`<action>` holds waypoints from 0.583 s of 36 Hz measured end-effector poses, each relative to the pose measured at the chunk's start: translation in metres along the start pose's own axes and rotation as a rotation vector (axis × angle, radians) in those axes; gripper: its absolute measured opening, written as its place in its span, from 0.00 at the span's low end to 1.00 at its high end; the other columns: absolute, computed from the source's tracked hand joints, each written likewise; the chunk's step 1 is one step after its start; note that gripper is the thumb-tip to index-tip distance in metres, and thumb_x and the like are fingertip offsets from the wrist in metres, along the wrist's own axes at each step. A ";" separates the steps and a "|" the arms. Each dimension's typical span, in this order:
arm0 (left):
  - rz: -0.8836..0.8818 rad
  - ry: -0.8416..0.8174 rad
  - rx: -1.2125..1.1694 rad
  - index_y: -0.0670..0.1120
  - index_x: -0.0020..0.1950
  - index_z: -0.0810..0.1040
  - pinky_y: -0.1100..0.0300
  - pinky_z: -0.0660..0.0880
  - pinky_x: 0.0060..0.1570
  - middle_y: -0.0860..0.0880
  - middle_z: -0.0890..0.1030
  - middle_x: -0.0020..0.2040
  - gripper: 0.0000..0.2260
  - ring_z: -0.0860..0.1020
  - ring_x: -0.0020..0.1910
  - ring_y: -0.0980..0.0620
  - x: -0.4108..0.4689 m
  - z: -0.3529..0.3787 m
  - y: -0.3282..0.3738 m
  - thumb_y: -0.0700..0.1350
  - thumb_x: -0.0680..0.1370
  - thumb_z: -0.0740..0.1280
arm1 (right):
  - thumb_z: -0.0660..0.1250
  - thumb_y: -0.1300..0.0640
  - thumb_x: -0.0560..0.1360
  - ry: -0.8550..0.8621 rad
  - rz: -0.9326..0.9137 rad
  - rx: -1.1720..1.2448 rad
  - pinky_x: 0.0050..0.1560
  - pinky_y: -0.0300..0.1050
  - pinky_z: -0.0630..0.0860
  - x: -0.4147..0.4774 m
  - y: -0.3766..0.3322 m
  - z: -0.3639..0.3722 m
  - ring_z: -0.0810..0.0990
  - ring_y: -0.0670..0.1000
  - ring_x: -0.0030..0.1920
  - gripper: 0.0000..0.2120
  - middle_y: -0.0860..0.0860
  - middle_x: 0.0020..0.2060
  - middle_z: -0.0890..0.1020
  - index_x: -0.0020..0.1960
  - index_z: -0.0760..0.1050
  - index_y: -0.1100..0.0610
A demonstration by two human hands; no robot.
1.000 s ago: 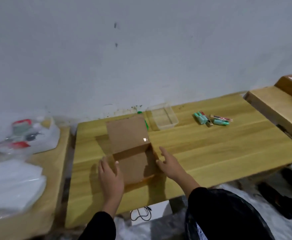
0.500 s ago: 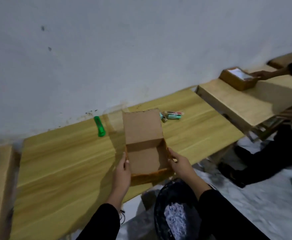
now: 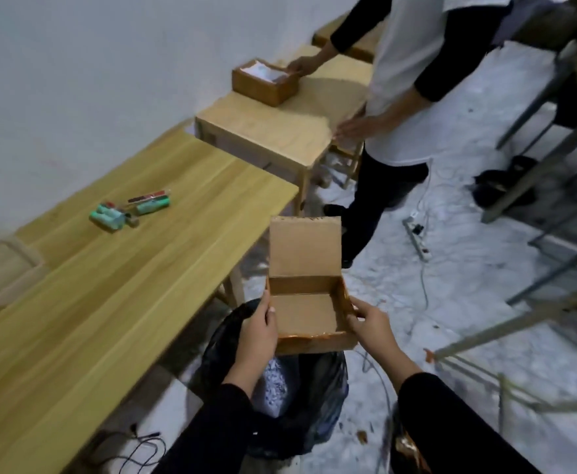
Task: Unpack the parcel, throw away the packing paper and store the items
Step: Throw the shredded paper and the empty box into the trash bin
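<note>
The cardboard box [image 3: 309,313] was held up off any surface, open, with its bare brown floor showing and its lid flap [image 3: 306,246] standing upright at the far side. The left hand [image 3: 258,331] gripped the box's left wall, its fingers [image 3: 268,307] clamped on it with the thumb laid along the rim. The right hand [image 3: 371,325] gripped the box's right wall in the same way, its fingers [image 3: 360,307] bent over the edge near the front corner.

Directly beneath the box stood a black bin bag [image 3: 318,391] with its mouth open and white packing paper [image 3: 273,384] lying inside. To the left of the box ran the long wooden worktop [image 3: 92,302]. On it, well apart from the box, lay a cluster of green tubes [image 3: 109,215].

Beyond the box, a second box [image 3: 263,83] with white paper in it sat on a smaller table [image 3: 280,131]. Another person [image 3: 413,80] stood there with one hand touching it. To the right of the box a power strip [image 3: 417,239] lay on the white floor [image 3: 485,302].
</note>
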State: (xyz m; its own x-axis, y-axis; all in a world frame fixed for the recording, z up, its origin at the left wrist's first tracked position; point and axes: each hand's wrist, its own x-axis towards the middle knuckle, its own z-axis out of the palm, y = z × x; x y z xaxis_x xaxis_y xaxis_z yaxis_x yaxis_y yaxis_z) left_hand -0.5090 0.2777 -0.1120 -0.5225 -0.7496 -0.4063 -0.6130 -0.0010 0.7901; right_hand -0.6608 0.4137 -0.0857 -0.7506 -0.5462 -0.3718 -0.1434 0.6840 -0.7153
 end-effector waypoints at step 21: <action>-0.072 -0.274 0.379 0.46 0.77 0.50 0.52 0.56 0.73 0.47 0.50 0.78 0.27 0.52 0.76 0.47 -0.001 -0.016 -0.075 0.54 0.81 0.53 | 0.61 0.55 0.78 -0.357 0.136 -0.338 0.72 0.45 0.57 -0.016 0.034 0.095 0.58 0.55 0.74 0.30 0.57 0.75 0.59 0.74 0.53 0.62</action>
State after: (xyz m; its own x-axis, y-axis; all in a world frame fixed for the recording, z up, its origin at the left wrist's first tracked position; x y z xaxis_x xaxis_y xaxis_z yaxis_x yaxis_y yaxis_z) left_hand -0.4532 0.2677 -0.1640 -0.5764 -0.5540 -0.6007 -0.8001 0.2333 0.5526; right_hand -0.5927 0.3996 -0.1600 -0.5182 -0.5325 -0.6692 -0.3046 0.8461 -0.4374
